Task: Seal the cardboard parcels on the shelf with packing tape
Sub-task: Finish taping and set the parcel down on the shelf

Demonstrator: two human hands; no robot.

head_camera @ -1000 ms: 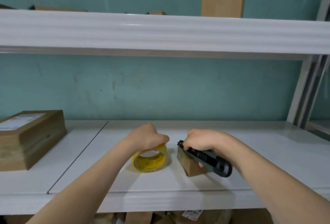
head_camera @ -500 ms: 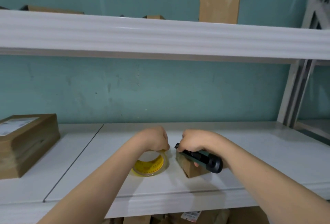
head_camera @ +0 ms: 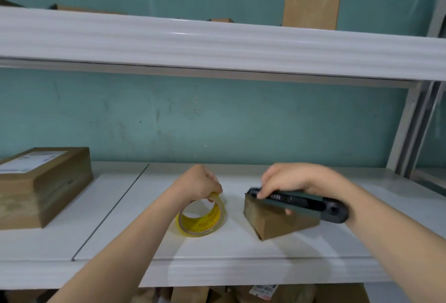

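Small parcel [head_camera: 277, 220] sits on the white shelf [head_camera: 241, 249], right of centre, one corner pointing toward the front edge but set back from it. Bare surface runs in front of it and off to the right as far as the grey upright posts [head_camera: 407, 133]. Tape roll [head_camera: 201, 218] stands on edge just left of the small parcel, with a narrow strip of shelf between them, not touching. Left hand [head_camera: 200, 185] comes down on the roll's top rim, fingers [head_camera: 215, 188] clenched round it. Right hand [head_camera: 292, 178] grasps a dark handheld tool [head_camera: 301, 202], fingers curled over its front part. The tool lies along the parcel's top, its butt end overhanging the parcel's right side; whether a blade is out cannot be told. A dark seam [head_camera: 113, 208] crosses the shelf diagonally left of the roll. Beyond it comes open surface, then a larger labelled parcel [head_camera: 41, 187] at the far left, well apart from both hands. The back of the shelf meets a teal wall [head_camera: 241, 121]. Overhead, the upper shelf [head_camera: 217, 44] caps the bay with a thick white lip, and an open-flapped carton [head_camera: 312, 1] stands on it at right. Below the front edge more cardboard packages [head_camera: 193, 294] show, partly cut off.
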